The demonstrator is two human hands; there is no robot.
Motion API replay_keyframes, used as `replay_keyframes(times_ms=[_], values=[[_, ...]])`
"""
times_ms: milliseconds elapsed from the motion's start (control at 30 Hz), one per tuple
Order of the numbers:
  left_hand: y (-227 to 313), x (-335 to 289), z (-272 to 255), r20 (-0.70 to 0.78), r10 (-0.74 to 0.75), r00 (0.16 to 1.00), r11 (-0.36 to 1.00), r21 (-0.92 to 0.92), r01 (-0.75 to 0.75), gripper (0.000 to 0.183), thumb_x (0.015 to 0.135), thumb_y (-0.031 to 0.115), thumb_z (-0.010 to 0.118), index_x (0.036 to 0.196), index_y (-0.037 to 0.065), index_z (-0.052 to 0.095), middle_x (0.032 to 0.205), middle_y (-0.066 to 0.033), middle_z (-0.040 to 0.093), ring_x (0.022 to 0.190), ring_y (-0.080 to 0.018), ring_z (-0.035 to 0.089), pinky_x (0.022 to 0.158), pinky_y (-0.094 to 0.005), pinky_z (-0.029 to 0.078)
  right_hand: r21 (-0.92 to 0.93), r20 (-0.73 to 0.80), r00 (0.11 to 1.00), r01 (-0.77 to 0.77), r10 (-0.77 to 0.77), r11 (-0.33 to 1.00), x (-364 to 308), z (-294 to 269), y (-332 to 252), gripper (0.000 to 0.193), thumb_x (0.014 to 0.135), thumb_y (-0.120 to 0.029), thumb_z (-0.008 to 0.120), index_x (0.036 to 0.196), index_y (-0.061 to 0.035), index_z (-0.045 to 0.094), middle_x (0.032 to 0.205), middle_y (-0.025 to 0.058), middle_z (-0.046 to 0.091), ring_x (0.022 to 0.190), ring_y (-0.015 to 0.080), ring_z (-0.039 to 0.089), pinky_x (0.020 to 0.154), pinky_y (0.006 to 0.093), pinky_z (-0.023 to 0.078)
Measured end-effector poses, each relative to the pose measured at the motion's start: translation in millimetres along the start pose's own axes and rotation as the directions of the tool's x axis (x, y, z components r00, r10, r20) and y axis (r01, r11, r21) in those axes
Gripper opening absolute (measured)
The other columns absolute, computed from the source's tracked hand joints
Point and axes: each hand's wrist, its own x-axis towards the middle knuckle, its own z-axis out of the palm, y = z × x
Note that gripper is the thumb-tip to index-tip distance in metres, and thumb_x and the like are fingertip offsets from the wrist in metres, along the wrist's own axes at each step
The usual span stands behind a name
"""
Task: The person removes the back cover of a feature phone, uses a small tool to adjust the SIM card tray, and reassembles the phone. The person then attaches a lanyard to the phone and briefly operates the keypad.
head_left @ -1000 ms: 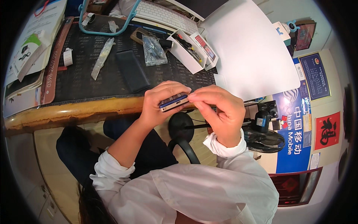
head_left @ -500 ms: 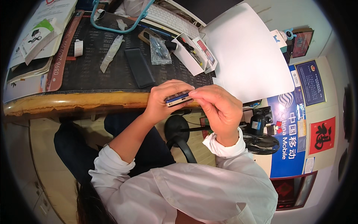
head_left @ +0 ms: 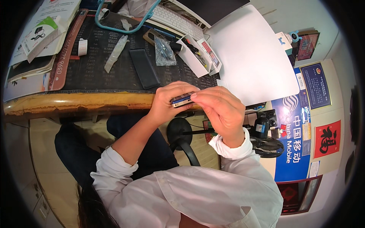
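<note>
A small blue mobile phone (head_left: pixel 181 100) with a pale edge and dark keys on top is held just off the desk's front edge. My left hand (head_left: pixel 166 99) wraps round it from the left, fingers closed. At the phone's right end, my right hand (head_left: pixel 222 110) has its thumb and fingertips pinched together on the corner. Whether anything small sits between those fingertips is hidden. A black flat rectangular case or battery-like slab (head_left: pixel 144 68) lies on the desk beyond my left hand.
Across the dark desk mat (head_left: pixel 95 78) lie a clear plastic bag (head_left: pixel 164 52), an opened white box (head_left: pixel 194 57) with cables, and a crumpled clear wrapper (head_left: pixel 116 54). A blue-framed stand (head_left: pixel 129 31) is farther back. Large white board (head_left: pixel 251 53) at right; black fan (head_left: pixel 268 146) below it.
My right hand has shifted slightly left along the phone's end, its fingers still pinched. My left hand keeps its hold, and the view has tilted a little.
</note>
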Motion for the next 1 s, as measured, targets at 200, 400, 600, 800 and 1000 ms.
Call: replay_keyframes(times_ms=[200, 400, 600, 800, 1000], values=[[0.8, 0.7, -0.4, 0.004, -0.027, 1.0, 0.999, -0.021, 0.027, 0.04, 0.069, -0.003, 0.083, 0.108, 0.0, 0.073, 0.103, -0.0125, 0.075, 0.096, -0.0299, 0.071, 0.088, -0.0383, 0.054, 0.03, 0.001, 1.0, 0.015, -0.015, 0.999, -0.5, -5.8, 3.8, 0.029, 0.071, 0.005, 0.078, 0.099, -0.0005, 0.072, 0.091, 0.0099, 0.073, 0.078, 0.0265, 0.07, 0.069, 0.0343, 0.053], [2.6, 1.1, -0.8, 0.006, -0.026, 1.0, 1.0, -0.013, 0.026, 0.039, 0.069, -0.003, 0.082, 0.108, 0.0, 0.073, 0.103, -0.0124, 0.075, 0.096, -0.0297, 0.071, 0.089, -0.0383, 0.054, 0.062, 0.02, 1.0, 0.021, -0.022, 0.998, 0.7, -3.0, 9.5, 0.026, 0.074, 0.006, 0.078, 0.099, -0.0006, 0.072, 0.092, 0.0099, 0.074, 0.076, 0.0266, 0.069, 0.068, 0.0333, 0.053], [0.4, 0.8, -1.1, 0.014, -0.029, 0.999, 0.999, -0.02, 0.029, 0.04, 0.069, -0.004, 0.082, 0.108, 0.0, 0.073, 0.104, -0.0123, 0.075, 0.097, -0.0297, 0.071, 0.089, -0.0386, 0.054, 0.048, 0.035, 0.999, 0.034, -0.036, 0.998, 1.9, -3.6, 9.3, 0.027, 0.075, 0.005, 0.078, 0.1, -0.0012, 0.071, 0.093, 0.0099, 0.074, 0.076, 0.0266, 0.069, 0.066, 0.0337, 0.052], [0.6, 0.0, -1.3, 0.009, -0.031, 0.999, 0.999, -0.01, 0.032, 0.042, 0.068, -0.005, 0.082, 0.109, 0.0, 0.073, 0.105, -0.0124, 0.075, 0.098, -0.03, 0.071, 0.09, -0.039, 0.054, -0.033, 0.037, 0.99, 0.139, -0.138, 0.99, 1.2, 0.5, 11.9, 0.027, 0.074, 0.001, 0.077, 0.1, -0.0016, 0.07, 0.094, 0.0095, 0.073, 0.076, 0.0246, 0.068, 0.062, 0.0331, 0.05], [-0.2, 0.5, 1.0, -0.018, -0.044, 0.999, 0.999, -0.014, 0.044, 0.042, 0.068, -0.006, 0.082, 0.109, 0.0, 0.072, 0.106, -0.013, 0.075, 0.099, -0.0303, 0.071, 0.09, -0.0392, 0.054, -0.22, 0.141, 0.944, 0.323, -0.298, 0.92, 5.6, -3.1, 14.0, 0.029, 0.071, -0.005, 0.073, 0.099, 0.0007, 0.069, 0.096, 0.0091, 0.069, 0.077, 0.0235, 0.065, 0.06, 0.0317, 0.047]])
